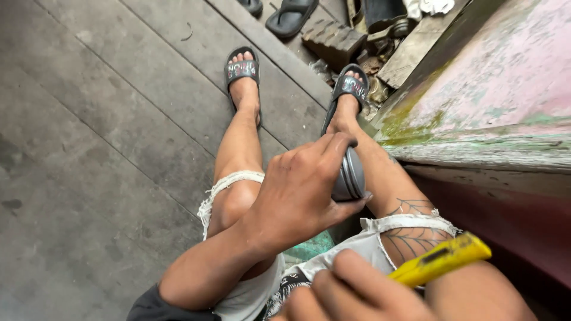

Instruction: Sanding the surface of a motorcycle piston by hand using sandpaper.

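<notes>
left hand (297, 190) wrapped around a grey metal part (351, 175) to steady it over the knees; right hand (351, 291) fisted on a yellow tool (440, 260), kept ready.

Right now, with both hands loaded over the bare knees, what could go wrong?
1. The left hand grips the grey round metal part above a bare leg; a slip could drop it onto the sandalled foot.
2. The right hand holds a yellow utility knife close to the bare thigh; whether its blade is out cannot be told, but a jerk might cut skin.
3. The loose debris beside the foot could cause a stumble.
</notes>
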